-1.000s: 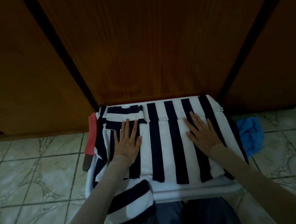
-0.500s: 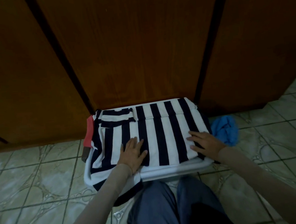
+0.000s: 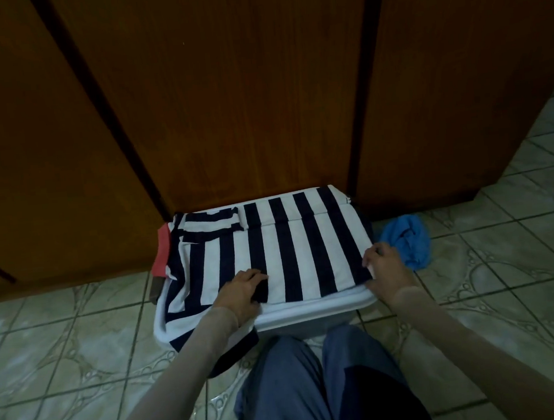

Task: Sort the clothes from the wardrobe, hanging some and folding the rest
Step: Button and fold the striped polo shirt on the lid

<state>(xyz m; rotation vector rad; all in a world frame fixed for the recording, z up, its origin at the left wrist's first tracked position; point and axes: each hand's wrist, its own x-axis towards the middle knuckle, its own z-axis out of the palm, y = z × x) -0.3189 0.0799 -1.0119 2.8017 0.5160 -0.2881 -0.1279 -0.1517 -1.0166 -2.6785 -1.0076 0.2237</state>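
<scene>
The striped garment (image 3: 273, 254), navy and white, lies folded flat on top of a white plastic bin (image 3: 312, 311) that stands on the tiled floor (image 3: 60, 332) against the brown wardrobe doors (image 3: 241, 94).

The left hand (image 3: 243, 292) rests palm down on the near edge of the garment, its fingers loosely bent and pressing on the cloth, the fingertips over a dark stripe. Below its wrist a loose striped part of the garment hangs over the bin's near left corner toward the floor.

The right hand (image 3: 387, 267) sits at the garment's near right corner, fingers curled round the cloth's edge with the thumb on top, gripping it just above the bin's rim.

Just beyond the right hand, on the floor beside the bin, lies a crumpled blue cloth (image 3: 407, 241). Well beyond the left hand, a red cloth (image 3: 163, 254) sticks out from under the garment's far left edge. Between the two forearms, the person's blue trousers (image 3: 303, 393) show near the bin.
</scene>
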